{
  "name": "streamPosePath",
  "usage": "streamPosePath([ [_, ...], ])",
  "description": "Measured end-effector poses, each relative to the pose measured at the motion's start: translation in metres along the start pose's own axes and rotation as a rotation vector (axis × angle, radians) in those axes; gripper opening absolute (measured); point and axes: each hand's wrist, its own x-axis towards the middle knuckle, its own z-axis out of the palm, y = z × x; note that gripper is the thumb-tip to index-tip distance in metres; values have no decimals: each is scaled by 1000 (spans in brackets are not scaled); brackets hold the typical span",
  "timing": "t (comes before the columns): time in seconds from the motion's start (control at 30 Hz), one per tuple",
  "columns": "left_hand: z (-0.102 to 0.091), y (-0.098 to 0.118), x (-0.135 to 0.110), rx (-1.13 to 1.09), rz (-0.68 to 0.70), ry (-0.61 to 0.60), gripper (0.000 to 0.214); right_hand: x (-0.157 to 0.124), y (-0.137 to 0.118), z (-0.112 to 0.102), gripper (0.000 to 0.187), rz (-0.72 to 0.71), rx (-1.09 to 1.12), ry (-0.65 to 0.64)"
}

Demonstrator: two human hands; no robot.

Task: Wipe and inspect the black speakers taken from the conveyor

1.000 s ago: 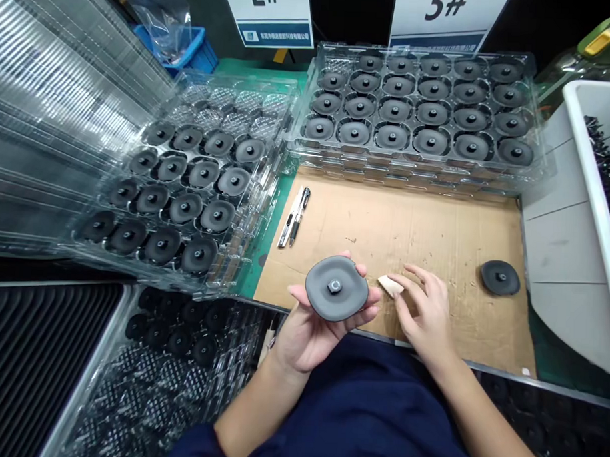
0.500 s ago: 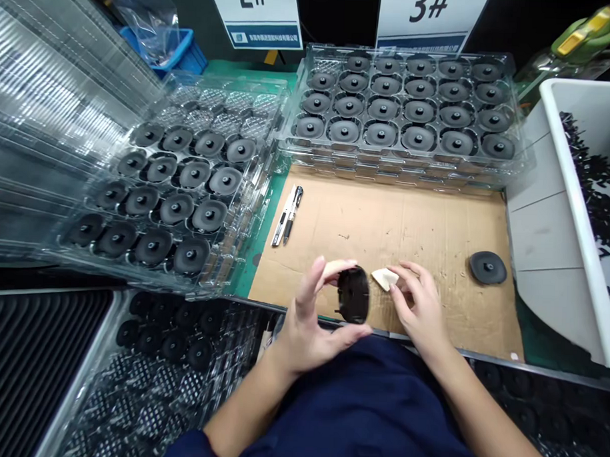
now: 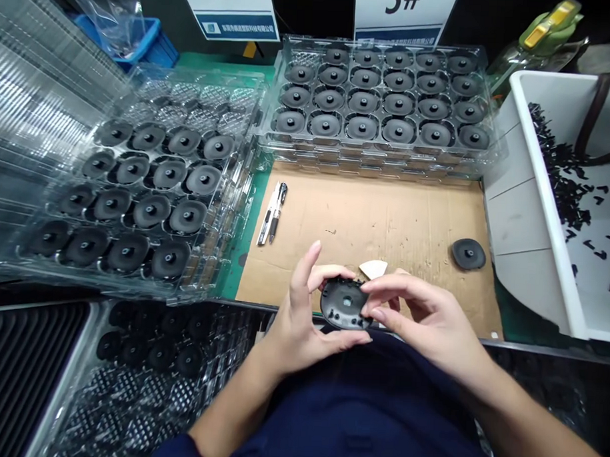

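My left hand (image 3: 306, 315) grips a black plastic disc (image 3: 345, 302) between thumb and fingers. The disc's underside faces up, with small pegs along its rim and a pale hole at its centre. At the disc's right edge, my right hand (image 3: 407, 305) is closed, thumb and fingertips pinching the rim. Just beyond those fingers is a white wedge (image 3: 373, 268), maybe a sponge; I cannot tell whether the fingers touch it. Another black disc (image 3: 468, 253) lies peg side up at the right of the cardboard sheet (image 3: 405, 212).
Clear trays of black discs stand at the left (image 3: 213, 205) and back (image 3: 368, 151). Two pens (image 3: 274, 214) lie on the cardboard's left. A white bin (image 3: 550, 217) with small black pieces stands at right; a blue basket (image 3: 151, 46) and green-lidded bottle (image 3: 542, 37) are behind.
My left hand has turned the disc so its underside shows. My right hand has moved left from the white wedge to the disc's rim. The whole view has shifted a little.
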Motion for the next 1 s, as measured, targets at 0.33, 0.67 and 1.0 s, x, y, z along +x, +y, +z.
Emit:
streamPosePath([
  [0.33, 1, 4, -4, -379, -342, -158, 108, 19, -10, -7, 25, 237, 296, -358],
  [0.67, 0, -2, -2, -325, -311, -188, 112, 10, -1, -5, 10, 311, 415, -283],
  [1.0, 0, -9, 11, -344, -335, -211, 95, 14, 11, -11, 9, 272, 345, -171],
])
